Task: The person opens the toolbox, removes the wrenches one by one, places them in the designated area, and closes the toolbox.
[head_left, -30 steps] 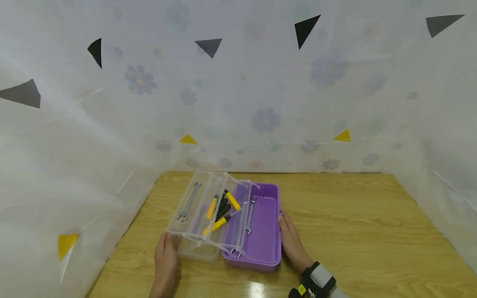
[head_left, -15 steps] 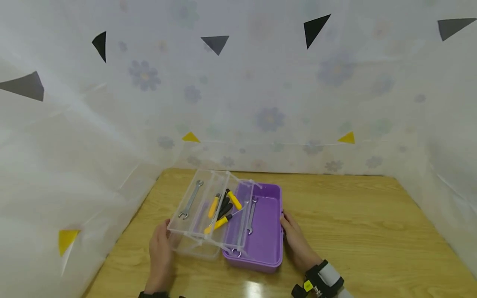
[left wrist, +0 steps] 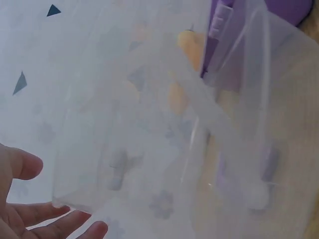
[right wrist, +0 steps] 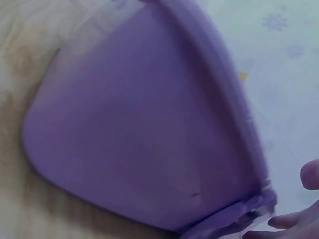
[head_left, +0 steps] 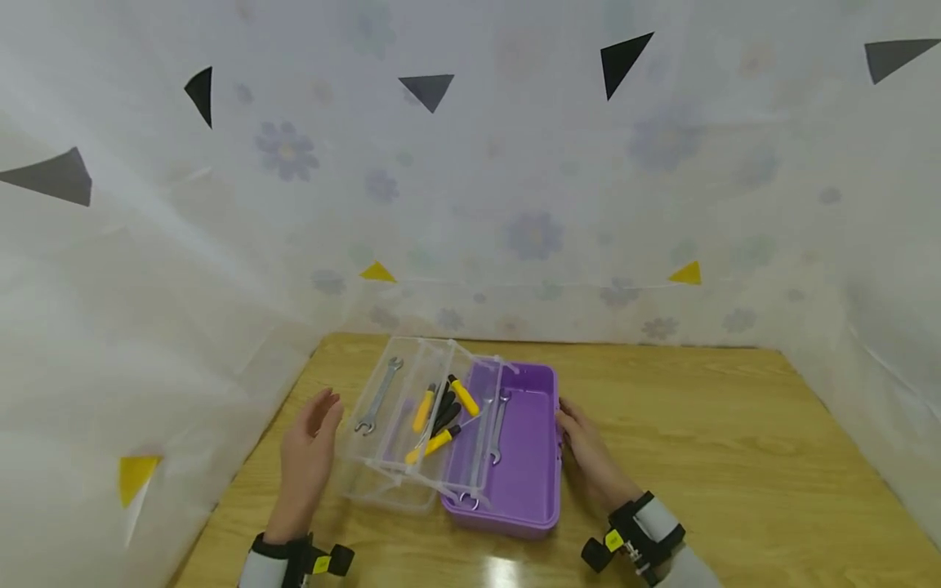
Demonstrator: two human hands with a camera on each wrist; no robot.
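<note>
A purple toolbox [head_left: 525, 457] stands on the table, its clear compartment tray [head_left: 400, 408] swung out to the left. In the tray lie a wrench [head_left: 380, 396], several yellow-handled tools [head_left: 435, 445] and black handles [head_left: 446, 418]. Another wrench [head_left: 500, 429] lies in the purple base. My left hand [head_left: 307, 461] is just left of the tray, thumb and fingers spread and nothing held; the left wrist view has its fingers [left wrist: 45, 219] by the tray corner. My right hand [head_left: 594, 461] rests along the toolbox's right side, its fingers [right wrist: 286, 220] relaxed near a latch [right wrist: 249, 214].
The wooden table [head_left: 706, 441] extends on both sides of the toolbox. A clear lid [head_left: 390, 490] lies low beneath the tray. White flowered sheeting [head_left: 470, 180] encloses the back and sides, with black, grey and yellow triangles on it.
My left hand has let go of the tray's left edge and moved up and to the left. My right hand has stayed at the toolbox's side. The tray and tools look unmoved.
</note>
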